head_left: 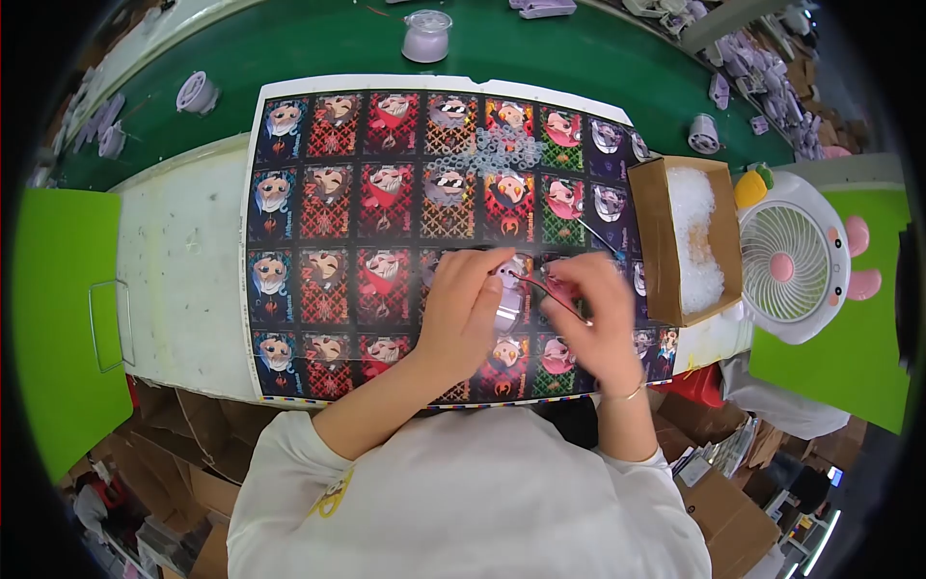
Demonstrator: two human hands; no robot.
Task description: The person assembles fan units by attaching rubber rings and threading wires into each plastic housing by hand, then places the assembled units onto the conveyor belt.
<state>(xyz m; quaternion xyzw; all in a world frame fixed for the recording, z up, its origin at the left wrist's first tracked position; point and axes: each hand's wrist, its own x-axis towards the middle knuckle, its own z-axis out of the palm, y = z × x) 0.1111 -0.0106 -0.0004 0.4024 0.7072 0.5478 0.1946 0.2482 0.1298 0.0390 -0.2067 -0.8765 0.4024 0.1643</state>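
Observation:
My left hand [461, 314] is closed on a lilac plastic part [508, 307], with its fingertips at the part's upper edge. A pair of reddish tweezers [550, 291] is gripped in my right hand [600, 314], whose fingers are slightly blurred. The tweezer tips meet the top of the lilac part; whether they pinch anything is too small to tell. Both hands work over a printed sheet of cartoon cards [328, 251]. Farther up on that sheet lies a loose pile of small clear rings [502, 151]. A thin metal tool [600, 237] rests right of centre.
A cardboard box [656, 246] of small translucent pieces stands at the sheet's right edge, beside a white fan [786, 261]. Behind, a green conveyor belt [328, 43] carries lilac housings [426, 37]. More lilac parts [762, 82] are heaped at far right.

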